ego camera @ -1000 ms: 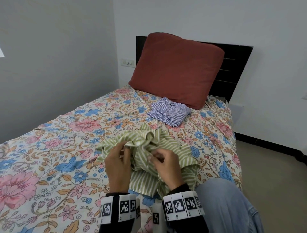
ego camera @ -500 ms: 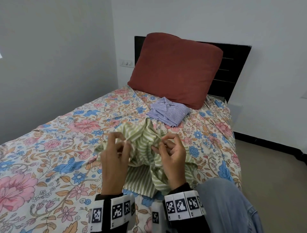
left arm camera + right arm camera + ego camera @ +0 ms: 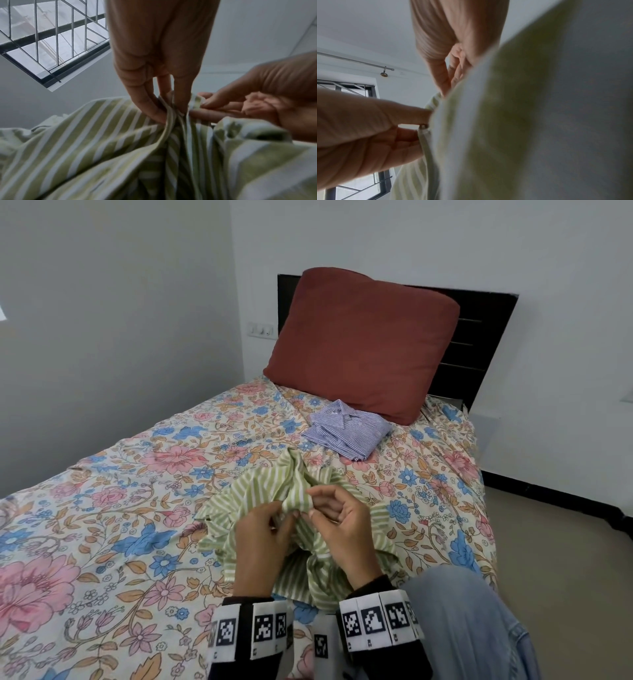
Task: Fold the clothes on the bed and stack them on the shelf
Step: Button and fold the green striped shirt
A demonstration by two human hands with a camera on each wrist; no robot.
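Green striped shirt (image 3: 274,491) pinched by both hands' fingers; folded blue shirt (image 3: 346,429), red pillow (image 3: 359,340) beyond.

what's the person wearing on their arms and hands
Both hands are bare: the left hand and the right hand show no gloves and no rings that can be made out. Each forearm is in a black sleeve. Around each wrist sits a white band of flat square panels, each printed with a black-and-white square code marker. The left band looks the same.
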